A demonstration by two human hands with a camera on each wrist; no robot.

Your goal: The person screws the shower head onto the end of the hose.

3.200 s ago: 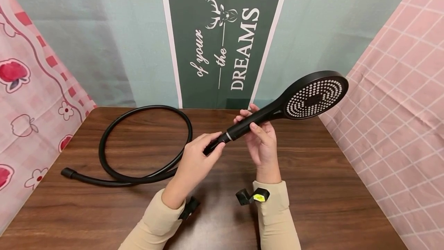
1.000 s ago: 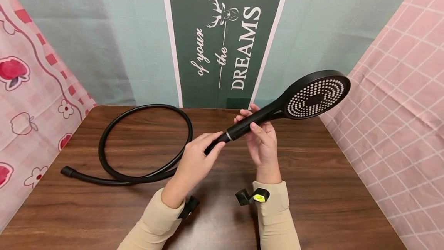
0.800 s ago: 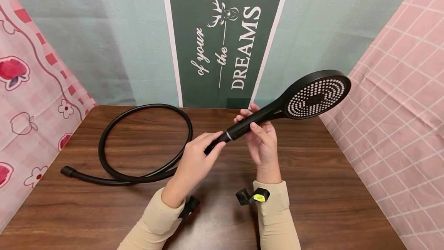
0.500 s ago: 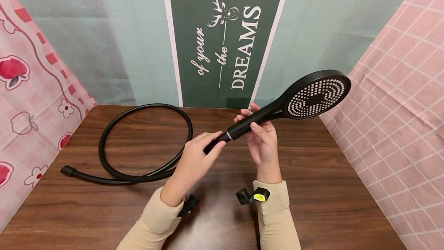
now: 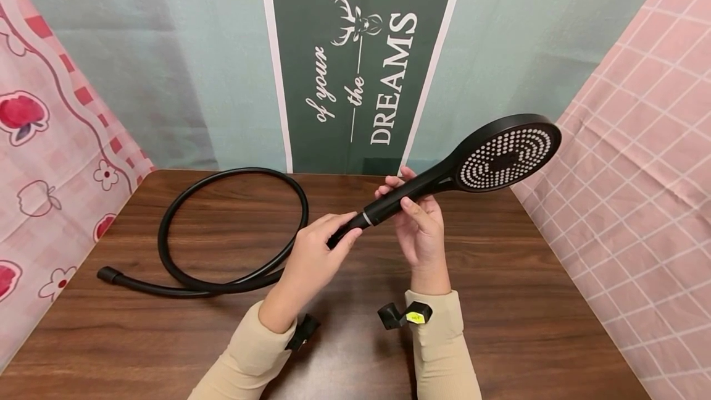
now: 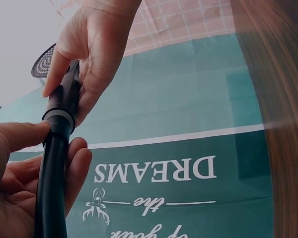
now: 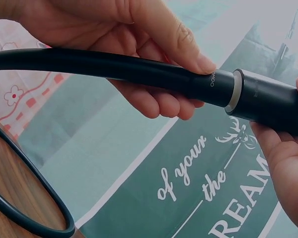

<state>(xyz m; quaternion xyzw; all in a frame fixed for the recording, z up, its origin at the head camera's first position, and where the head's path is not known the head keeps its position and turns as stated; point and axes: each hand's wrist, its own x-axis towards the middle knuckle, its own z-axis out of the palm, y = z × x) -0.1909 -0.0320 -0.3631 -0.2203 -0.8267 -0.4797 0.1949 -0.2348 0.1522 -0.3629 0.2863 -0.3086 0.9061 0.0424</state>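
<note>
My right hand (image 5: pixel 419 227) holds a black shower head (image 5: pixel 502 153) by its handle, thumb in front and fingers behind. The round spray face, dotted with pale nozzles, tilts up to the right. With thumb and fingers my left hand (image 5: pixel 319 252) pinches the end fitting of a black shower hose (image 5: pixel 233 175), right at the handle's lower end. A pale ring (image 7: pixel 234 91) shows at the joint between fitting and handle in the right wrist view. From there the hose runs back under my left hand and loops on the table. Its other end fitting (image 5: pixel 109 275) lies at the left.
The brown wooden table (image 5: pixel 500 313) lies beneath both hands. Behind it hangs a grey-green cloth (image 5: pixel 339 79) with white lettering and a deer head. Pink patterned cloth (image 5: pixel 50 159) borders the left side, and pink checked cloth (image 5: pixel 633 159) the right.
Both hands keep their places on the fitting and the handle. Compared with the oldest frame, the shower head sits only very slightly differently; otherwise little has changed.
</note>
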